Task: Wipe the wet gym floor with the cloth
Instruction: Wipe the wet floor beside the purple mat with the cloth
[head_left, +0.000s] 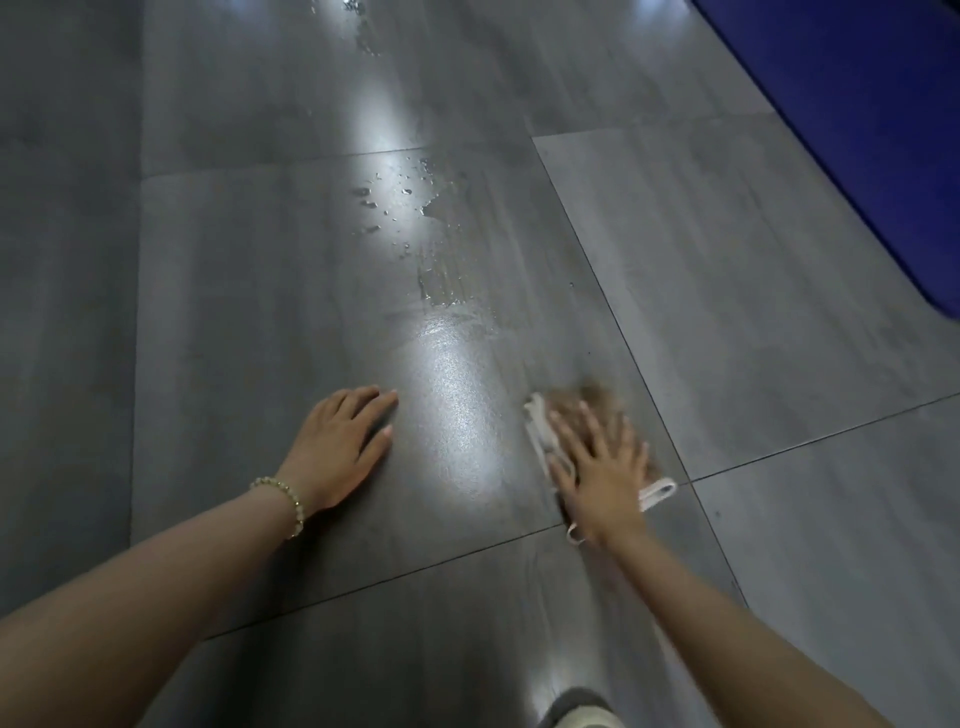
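My right hand (600, 462) lies flat with spread fingers on a brown and white cloth (540, 426), pressing it onto the grey tiled gym floor (260, 286); the cloth is blurred. My left hand (337, 441), a bead bracelet on its wrist, rests flat on the floor to the left, holding nothing. Water drops and a wet streak (431, 249) lie on the tile beyond both hands. More drops (363, 36) glisten further away near the top of the view.
A blue mat (857, 130) covers the floor at the upper right. The tip of a light shoe (582, 714) shows at the bottom edge. Bright light reflections run down the middle of the tiles.
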